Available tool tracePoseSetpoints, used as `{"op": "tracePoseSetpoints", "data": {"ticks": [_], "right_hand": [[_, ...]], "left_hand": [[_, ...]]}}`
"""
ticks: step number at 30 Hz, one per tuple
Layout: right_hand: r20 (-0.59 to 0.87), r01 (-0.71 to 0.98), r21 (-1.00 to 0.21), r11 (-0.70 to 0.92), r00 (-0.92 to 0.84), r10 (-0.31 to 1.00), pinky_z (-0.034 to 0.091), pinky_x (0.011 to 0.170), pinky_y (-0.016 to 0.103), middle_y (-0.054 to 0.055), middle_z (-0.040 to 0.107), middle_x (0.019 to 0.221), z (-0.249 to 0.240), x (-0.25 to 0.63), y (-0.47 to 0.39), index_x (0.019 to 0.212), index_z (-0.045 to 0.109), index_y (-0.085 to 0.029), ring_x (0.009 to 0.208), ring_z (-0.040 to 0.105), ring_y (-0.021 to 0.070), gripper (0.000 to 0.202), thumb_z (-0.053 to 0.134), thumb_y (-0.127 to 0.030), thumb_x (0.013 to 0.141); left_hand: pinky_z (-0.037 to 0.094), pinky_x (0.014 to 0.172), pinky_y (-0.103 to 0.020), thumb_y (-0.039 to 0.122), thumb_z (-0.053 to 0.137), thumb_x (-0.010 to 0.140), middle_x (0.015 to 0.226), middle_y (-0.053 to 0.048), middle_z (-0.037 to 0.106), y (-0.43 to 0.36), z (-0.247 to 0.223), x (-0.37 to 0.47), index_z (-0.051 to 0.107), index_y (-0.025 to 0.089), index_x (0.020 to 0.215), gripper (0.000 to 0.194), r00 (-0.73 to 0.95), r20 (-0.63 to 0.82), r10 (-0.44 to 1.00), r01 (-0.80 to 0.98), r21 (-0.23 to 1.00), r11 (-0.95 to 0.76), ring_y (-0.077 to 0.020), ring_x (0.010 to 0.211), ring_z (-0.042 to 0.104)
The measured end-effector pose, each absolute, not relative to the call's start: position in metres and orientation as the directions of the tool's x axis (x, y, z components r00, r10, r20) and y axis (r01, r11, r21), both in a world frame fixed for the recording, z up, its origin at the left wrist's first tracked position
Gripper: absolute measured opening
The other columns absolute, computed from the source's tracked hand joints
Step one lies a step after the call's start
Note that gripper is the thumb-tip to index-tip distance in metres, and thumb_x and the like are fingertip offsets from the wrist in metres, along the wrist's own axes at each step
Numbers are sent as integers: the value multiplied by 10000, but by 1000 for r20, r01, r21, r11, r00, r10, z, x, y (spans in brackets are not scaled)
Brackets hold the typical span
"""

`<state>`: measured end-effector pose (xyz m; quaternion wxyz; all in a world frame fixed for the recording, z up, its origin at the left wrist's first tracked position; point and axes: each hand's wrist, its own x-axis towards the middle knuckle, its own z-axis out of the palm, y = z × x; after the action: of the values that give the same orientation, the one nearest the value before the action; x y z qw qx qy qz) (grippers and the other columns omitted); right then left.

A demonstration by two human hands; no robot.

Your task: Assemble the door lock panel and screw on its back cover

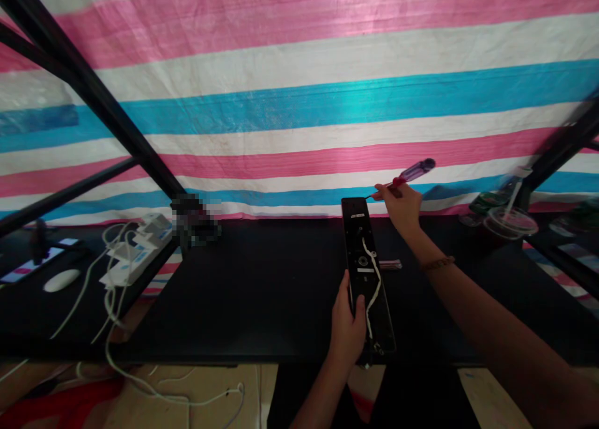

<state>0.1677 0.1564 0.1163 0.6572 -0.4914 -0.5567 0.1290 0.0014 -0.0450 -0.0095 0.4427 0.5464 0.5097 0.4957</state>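
A plastic sheet (299, 110) with pink, white and blue stripes forms the background, and black metal frame members (154, 167) stand in front of it at left and right. You work at a black bench (253, 291).

The long black panel (365, 282) is in front of you, toward the near edge of the bench, with its long axis pointing away from you. A white cable (379, 279) runs lengthwise along its upper face.

Your left grip (349, 326) is closed on the near left side of the panel, with the thumb over its face. Your right grip (405, 207) is pinched around the screwdriver (415, 170). The translucent purple handle points up and to the right; the shaft points down to the far right corner of the panel. Contact between tip and panel cannot be confirmed. A bracelet (438, 263) encircles your right wrist.

A small slim item (390, 265) lies just beside the panel's right edge. A lidded cup (510, 221) with a straw stands at the right rear. At the far left, across a gap, are a white power strip (133, 260) with cables and a white mouse (62, 280).
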Motion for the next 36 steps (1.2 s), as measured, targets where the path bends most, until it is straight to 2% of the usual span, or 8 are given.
{"op": "tracePoseSetpoints", "data": {"ticks": [4, 6, 8, 11, 14, 19, 28, 36], "right_hand": [[549, 217, -826, 521, 524, 651, 636, 780, 449, 75, 774, 773, 89, 186, 110, 865, 678, -195, 710, 772, 254, 351, 660, -546, 883], [479, 154, -865, 478, 541, 692, 623, 821, 456, 95, 778, 848, 68, 200, 78, 887, 695, -181, 768, 774, 250, 396, 628, -572, 901], [388, 140, -912, 386, 601, 698, 605, 840, 444, 81, 766, 807, 43, 215, 42, 903, 715, -161, 743, 759, 225, 456, 602, -603, 910], [198, 0, -961, 277, 699, 688, 597, 848, 410, 84, 768, 830, 12, 227, -15, 854, 728, -134, 748, 750, 202, 475, 646, -600, 891], [78, -187, -924, 334, 763, 641, 616, 841, 359, 51, 775, 878, -7, 224, -65, 796, 714, -157, 762, 754, 183, 388, 789, -538, 795], [-99, -350, -899, 262, 748, 656, 650, 797, 304, 60, 790, 932, -13, 206, -121, 864, 757, -168, 818, 775, 200, 298, 849, -432, 760], [-102, -463, -856, 231, 588, 802, 665, 737, 278, 79, 805, 934, 20, 181, -116, 836, 803, -198, 772, 790, 213, 243, 863, -419, 756], [-60, -497, -853, 159, 395, 917, 667, 776, 315, 112, 791, 1013, 27, 134, -105, 875, 818, -197, 814, 792, 234, 224, 787, -418, 850]], "left_hand": [[447, 1133, -432, 365, 480, 1006, 1460, -137, 591, -48, -10, -10, 488, 193, 1487, 511, -49, 107, 993, 185, 978, -97, -259, 1338, 570], [522, 1026, -405, 347, 507, 988, 1337, -130, 647, -43, -11, -35, 596, 202, 1384, 431, -84, 170, 982, 301, 944, -138, -247, 1195, 645], [529, 993, -409, 320, 495, 979, 1188, -117, 672, -32, -10, -71, 717, 208, 1200, 333, -124, 259, 958, 497, 852, -165, -245, 1108, 661], [531, 962, -426, 290, 477, 960, 1132, -123, 672, -7, -6, -130, 722, 176, 1187, 353, -146, 274, 951, 747, 660, -76, -254, 1036, 657], [504, 974, -490, 279, 562, 892, 1052, -117, 703, 15, -3, -166, 765, 183, 1105, 309, -112, 232, 966, 810, 585, -47, -298, 1004, 638], [503, 932, -449, 340, 626, 860, 1014, -79, 714, 24, -1, -170, 796, 240, 965, 224, -68, 188, 980, 844, 534, -44, -283, 959, 636], [469, 934, -492, 347, 623, 839, 999, -88, 719, 24, 9, -154, 790, 240, 907, 210, -78, 177, 981, 813, 581, -40, -316, 976, 627], [560, 843, -366, 365, 570, 893, 943, -68, 789, -1, 24, -115, 773, 209, 936, 260, -32, 129, 991, 592, 802, -85, -242, 893, 727]]}}
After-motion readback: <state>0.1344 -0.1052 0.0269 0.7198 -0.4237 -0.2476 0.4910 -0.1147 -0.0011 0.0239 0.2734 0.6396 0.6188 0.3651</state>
